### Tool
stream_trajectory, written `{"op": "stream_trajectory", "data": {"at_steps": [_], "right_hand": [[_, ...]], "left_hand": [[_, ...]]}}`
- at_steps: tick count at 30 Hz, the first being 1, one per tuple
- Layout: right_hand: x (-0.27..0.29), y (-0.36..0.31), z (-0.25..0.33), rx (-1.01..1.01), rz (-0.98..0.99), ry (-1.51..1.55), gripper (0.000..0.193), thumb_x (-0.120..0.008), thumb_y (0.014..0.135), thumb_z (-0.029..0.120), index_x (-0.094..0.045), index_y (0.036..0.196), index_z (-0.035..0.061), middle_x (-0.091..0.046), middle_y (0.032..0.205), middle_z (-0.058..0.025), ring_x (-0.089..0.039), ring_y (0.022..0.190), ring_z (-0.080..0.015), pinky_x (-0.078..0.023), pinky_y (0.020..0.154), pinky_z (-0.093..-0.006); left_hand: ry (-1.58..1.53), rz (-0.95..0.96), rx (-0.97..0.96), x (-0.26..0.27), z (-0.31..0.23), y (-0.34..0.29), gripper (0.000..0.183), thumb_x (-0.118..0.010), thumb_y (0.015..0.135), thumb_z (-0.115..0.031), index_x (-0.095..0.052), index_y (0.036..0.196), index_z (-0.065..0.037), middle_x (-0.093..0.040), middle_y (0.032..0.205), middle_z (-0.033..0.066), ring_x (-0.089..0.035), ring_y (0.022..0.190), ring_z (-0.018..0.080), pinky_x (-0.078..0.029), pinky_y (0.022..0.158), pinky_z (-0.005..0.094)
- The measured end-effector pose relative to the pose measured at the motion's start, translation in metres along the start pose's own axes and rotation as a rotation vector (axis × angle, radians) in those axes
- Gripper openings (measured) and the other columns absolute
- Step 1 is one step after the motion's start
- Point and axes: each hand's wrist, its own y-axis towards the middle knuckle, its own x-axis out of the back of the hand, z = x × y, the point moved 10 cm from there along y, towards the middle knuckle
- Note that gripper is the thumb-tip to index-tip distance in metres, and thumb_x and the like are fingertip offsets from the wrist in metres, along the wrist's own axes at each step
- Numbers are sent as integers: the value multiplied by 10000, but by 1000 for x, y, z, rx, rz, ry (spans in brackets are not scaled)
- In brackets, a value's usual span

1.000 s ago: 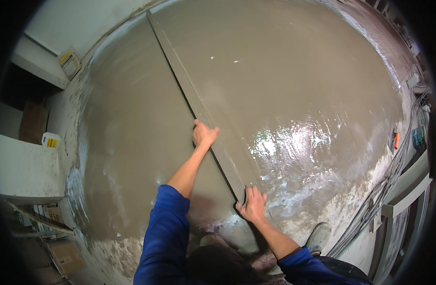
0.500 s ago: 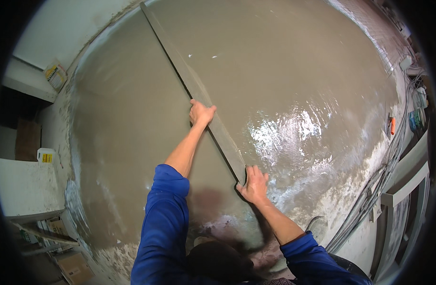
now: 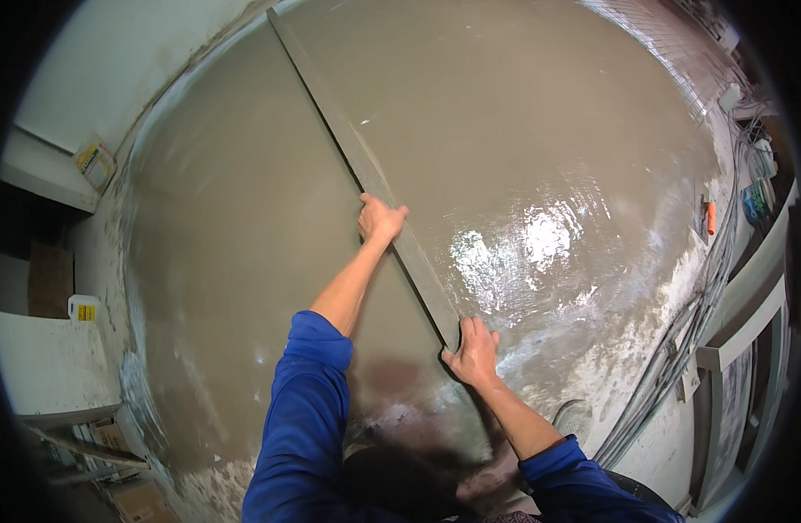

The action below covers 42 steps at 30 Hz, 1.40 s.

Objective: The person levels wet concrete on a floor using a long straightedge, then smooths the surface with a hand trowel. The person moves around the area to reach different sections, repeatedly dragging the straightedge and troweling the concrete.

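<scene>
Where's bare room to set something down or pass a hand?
The wet-looking mortar is bare between the straightedge and the left wall, though anything set there might mark it. A pale, rough strip between mortar and cables also looks free. Crowded: the right edge, around orange-handled tool and metal frame.

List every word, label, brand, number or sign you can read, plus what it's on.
None clear enough to quote.
Yellow-and-white package by the left wall: print too small and blurred.
White jug at left: yellow label with dark marks, too small to read.
Blue-green item at right: too blurred to tell if it carries text.
Long grey bar in both hands: no lettering visible.
</scene>
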Motion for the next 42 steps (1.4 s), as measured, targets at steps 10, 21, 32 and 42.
{"op": "stream_trajectory", "data": {"at_steps": [10, 21, 32, 42], "right_hand": [[21, 5, -27, -26, -44, 8, 581, -821, 643, 247, -541, 1119, 66, -519, 1032, -124, -541, 1026, -328, -347, 876, -477], [44, 11, -53, -45, -79, -10, 581, -845, 639, 248, -541, 1099, 65, -529, 1047, -127, -546, 1030, -334, -362, 856, -477], [62, 30, -74, -48, -81, 71, 579, -839, 655, 233, -537, 1120, 65, -527, 1087, -137, -531, 1089, -343, -363, 914, -502], [71, 59, -83, -39, -92, 81, 575, -830, 667, 224, -518, 1124, 68, -513, 1098, -137, -523, 1085, -348, -367, 908, -523]], "left_hand": [[23, 36, -27, -25, -39, -4, 990, -797, 745, -311, -237, 1416, 155, -657, 1132, 271, -647, 1082, 389, -520, 941, 450], [34, 37, -65, -51, -73, -4, 924, -787, 736, -317, -275, 1346, 152, -664, 1095, 277, -653, 1057, 408, -521, 933, 457], [60, 45, -72, -73, -98, 13, 1072, -804, 740, -347, -177, 1434, 177, -654, 1135, 286, -635, 1104, 403, -509, 960, 446], [100, 32, -69, -80, -128, 37, 1098, -810, 725, -339, -164, 1455, 166, -621, 1196, 312, -617, 1140, 410, -500, 978, 453]]}}
